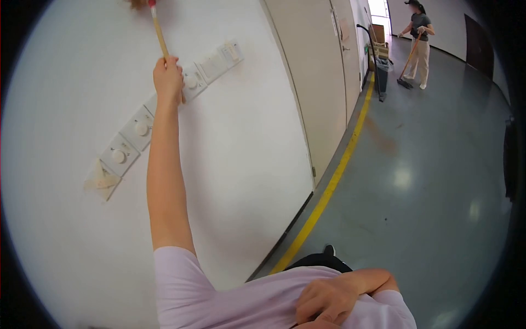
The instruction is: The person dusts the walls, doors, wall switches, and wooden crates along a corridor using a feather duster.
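Note:
My left hand [169, 81] is raised against the white wall, its fingers wrapped round the wooden handle of a duster [159, 35]. The duster's red collar and brown fluffy head are at the top edge of the view, partly cut off. Behind the hand, a slanting row of white switch plates with round knobs [141, 129] runs along the wall. Tape covers the lowest plate [104, 180]. My right hand [327, 300] rests at my chest with fingers curled; whatever it may hold is hidden.
Beige doors [312, 71] stand right of the wall, and a yellow line [329, 189] follows its base. Farther off, another person [421, 44] holds a broom [408, 66], near a dark bin [382, 77] and boxes. A dark object [510, 159] is at the right edge.

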`<act>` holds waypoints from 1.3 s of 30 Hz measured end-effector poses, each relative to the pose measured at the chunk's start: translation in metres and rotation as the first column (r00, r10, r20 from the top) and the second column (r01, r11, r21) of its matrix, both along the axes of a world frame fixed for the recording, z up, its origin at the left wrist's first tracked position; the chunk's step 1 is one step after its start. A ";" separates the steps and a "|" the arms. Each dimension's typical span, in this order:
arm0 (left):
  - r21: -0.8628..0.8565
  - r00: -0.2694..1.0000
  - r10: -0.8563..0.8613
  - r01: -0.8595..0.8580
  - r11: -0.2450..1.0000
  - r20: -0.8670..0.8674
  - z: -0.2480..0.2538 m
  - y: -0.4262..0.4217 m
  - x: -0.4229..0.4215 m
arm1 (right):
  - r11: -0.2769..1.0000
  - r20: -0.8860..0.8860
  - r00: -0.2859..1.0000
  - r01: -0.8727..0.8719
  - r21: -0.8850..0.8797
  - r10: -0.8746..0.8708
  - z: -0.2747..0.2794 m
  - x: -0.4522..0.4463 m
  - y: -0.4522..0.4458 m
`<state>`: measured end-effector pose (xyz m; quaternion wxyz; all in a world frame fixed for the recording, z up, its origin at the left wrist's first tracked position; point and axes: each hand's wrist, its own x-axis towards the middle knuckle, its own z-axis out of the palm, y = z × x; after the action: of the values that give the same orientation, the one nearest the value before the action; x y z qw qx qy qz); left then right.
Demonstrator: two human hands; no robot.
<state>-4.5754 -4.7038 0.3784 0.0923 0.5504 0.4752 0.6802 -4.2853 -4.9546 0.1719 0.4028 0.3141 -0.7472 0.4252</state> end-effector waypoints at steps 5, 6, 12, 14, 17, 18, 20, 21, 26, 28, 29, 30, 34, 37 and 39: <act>-0.175 0.991 -0.119 0.107 0.979 -0.059 -0.002 0.055 0.030 | 0.995 0.016 0.998 -0.056 -0.083 0.057 0.003 0.007 0.040; -0.235 0.986 -0.153 0.133 0.963 -0.069 -0.007 0.073 0.033 | 0.993 0.003 0.998 -0.067 -0.095 0.068 -0.001 0.007 0.048; -0.337 0.855 -0.014 -0.189 0.922 -0.518 -0.150 0.165 0.036 | 0.991 0.004 0.999 -0.038 -0.127 0.039 -0.009 0.027 0.087; -0.341 0.787 -0.023 -0.241 0.909 -0.616 -0.230 0.178 0.029 | 0.990 0.001 1.000 -0.020 -0.139 0.020 -0.010 0.032 0.099; -0.418 0.632 -0.035 -0.469 0.778 -0.774 -0.331 0.157 0.033 | 0.988 0.012 1.000 -0.002 -0.151 0.004 -0.010 0.043 0.116; -0.480 0.630 -0.091 -0.482 0.732 -0.771 -0.361 0.149 0.032 | 0.988 0.023 1.000 0.000 -0.153 0.004 -0.009 0.047 0.123; -0.513 0.603 -0.133 -0.519 0.684 -0.787 -0.407 0.126 0.035 | 0.986 0.033 0.999 0.007 -0.165 -0.002 -0.009 0.053 0.135; -0.522 0.593 -0.148 -0.530 0.668 -0.792 -0.427 0.117 0.035 | 0.985 0.032 0.999 0.011 -0.175 -0.005 -0.010 0.054 0.141; -0.630 0.588 -0.295 -0.514 0.583 -0.753 -0.504 0.088 0.023 | 0.981 0.051 0.999 -0.007 -0.193 0.017 -0.007 0.061 0.167; -0.673 0.578 -0.360 -0.535 0.511 -0.732 -0.516 0.082 0.019 | 0.982 0.071 0.997 -0.015 -0.186 0.029 -0.005 0.063 0.175; -0.690 0.573 -0.390 -0.545 0.475 -0.721 -0.520 0.083 0.018 | 0.982 0.080 0.996 -0.022 -0.187 0.038 -0.005 0.063 0.179; -0.699 0.575 -0.402 -0.541 0.468 -0.713 -0.519 0.086 0.020 | 0.982 0.087 0.995 -0.031 -0.187 0.048 -0.004 0.064 0.183; -0.714 0.626 -0.366 -0.501 0.489 -0.689 -0.488 0.097 0.035 | 0.981 0.086 0.992 -0.073 -0.177 0.090 -0.001 0.068 0.193; -0.618 0.668 -0.228 -0.430 0.658 -0.708 -0.429 0.124 0.056 | 0.979 0.050 0.992 -0.108 -0.172 0.118 -0.001 0.072 0.199; -0.561 0.711 -0.135 -0.408 0.720 -0.690 -0.368 0.145 0.073 | 0.975 0.032 0.988 -0.144 -0.169 0.151 0.001 0.074 0.206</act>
<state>-4.5029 -4.5589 0.0106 0.0483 0.6485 0.7310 0.2069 -4.2111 -4.7487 0.1732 0.3784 0.3244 -0.6925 0.5215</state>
